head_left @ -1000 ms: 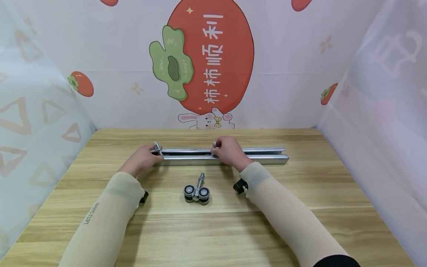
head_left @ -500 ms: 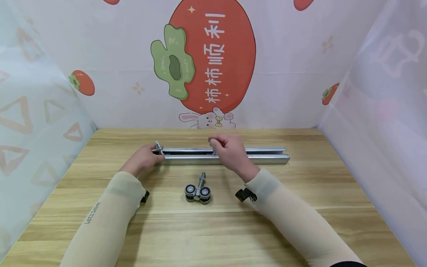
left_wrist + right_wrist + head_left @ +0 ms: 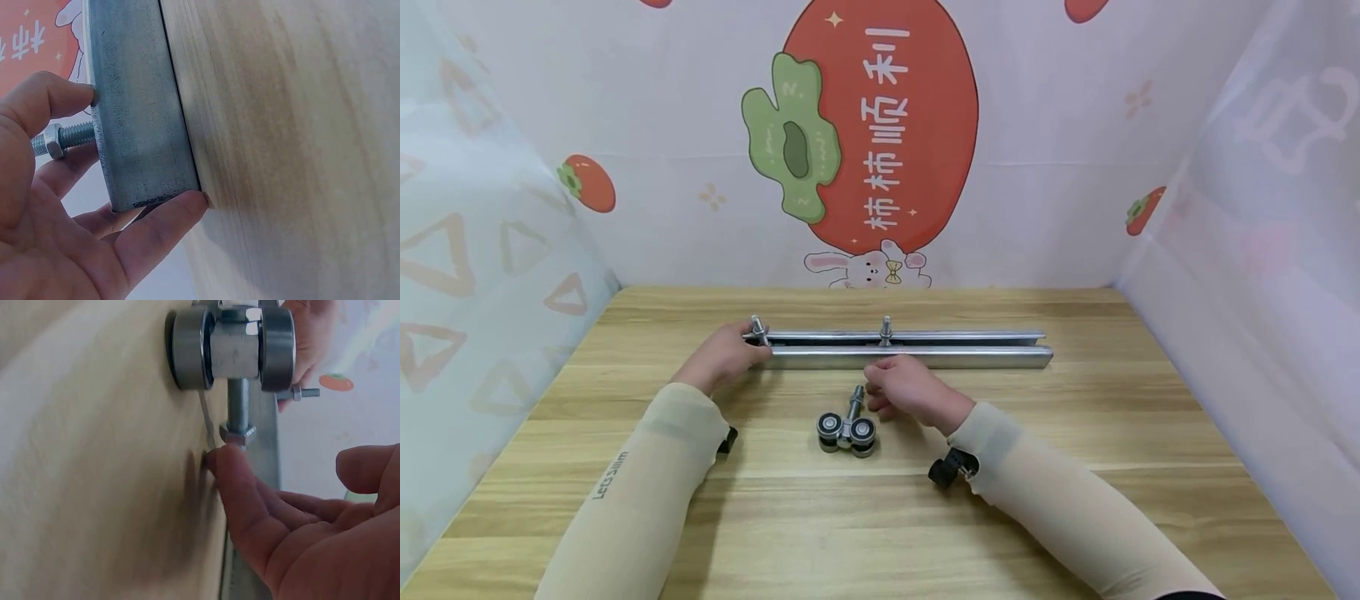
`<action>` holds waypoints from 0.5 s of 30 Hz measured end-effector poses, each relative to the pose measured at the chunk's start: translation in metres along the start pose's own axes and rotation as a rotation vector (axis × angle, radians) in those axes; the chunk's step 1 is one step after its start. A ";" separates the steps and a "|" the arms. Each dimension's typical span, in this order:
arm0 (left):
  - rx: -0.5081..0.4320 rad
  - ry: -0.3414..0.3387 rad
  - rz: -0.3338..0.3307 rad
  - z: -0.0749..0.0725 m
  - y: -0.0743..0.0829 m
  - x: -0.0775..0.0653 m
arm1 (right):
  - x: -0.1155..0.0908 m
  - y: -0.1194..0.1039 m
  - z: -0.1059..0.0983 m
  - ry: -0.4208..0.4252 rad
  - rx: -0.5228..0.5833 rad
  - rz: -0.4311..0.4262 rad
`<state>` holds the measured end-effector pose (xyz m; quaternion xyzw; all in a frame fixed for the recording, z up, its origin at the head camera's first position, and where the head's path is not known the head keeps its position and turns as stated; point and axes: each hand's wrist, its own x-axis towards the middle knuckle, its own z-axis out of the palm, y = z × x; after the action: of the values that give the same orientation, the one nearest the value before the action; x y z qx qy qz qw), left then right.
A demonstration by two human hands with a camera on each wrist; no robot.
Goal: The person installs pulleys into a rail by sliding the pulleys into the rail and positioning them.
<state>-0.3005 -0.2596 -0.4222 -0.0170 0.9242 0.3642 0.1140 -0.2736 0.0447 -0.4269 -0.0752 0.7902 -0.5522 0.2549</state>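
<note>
My left hand (image 3: 722, 360) holds the left end of a silver metal channel rail (image 3: 970, 359) lying near the back of the table. In the left wrist view the thumb lies on the rail's (image 3: 137, 106) slotted edge and fingers reach round its end. A threaded bolt with a nut (image 3: 56, 140) sticks out of the slot beside that thumb. A second bolt (image 3: 886, 328) stands up from mid-rail. In front lies a loose trolley roller (image 3: 847, 430), wheels toward me. My right hand (image 3: 913, 390) is just right of its bolt; fingertips are at the nut (image 3: 237, 434), thumb apart.
The wood-grain table (image 3: 865, 525) is enclosed by a printed backdrop (image 3: 1045, 167) behind and pale sheets at both sides. Black wrist cameras sit under both sleeves, the right one (image 3: 951, 468) low over the table.
My right hand has let go of the mid-rail bolt, lifted off and come down toward me beside the loose trolley roller. The left hand stays on the rail's end.
</note>
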 end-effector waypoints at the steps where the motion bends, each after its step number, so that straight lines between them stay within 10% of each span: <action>1: -0.003 -0.002 -0.002 0.000 0.000 0.000 | 0.000 0.000 0.000 -0.007 0.062 0.023; 15: 0.009 -0.009 -0.005 -0.001 0.000 0.003 | 0.006 0.008 0.010 0.015 0.553 0.193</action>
<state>-0.3036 -0.2602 -0.4218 -0.0170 0.9252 0.3599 0.1193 -0.2726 0.0370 -0.4389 0.0767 0.6149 -0.7204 0.3114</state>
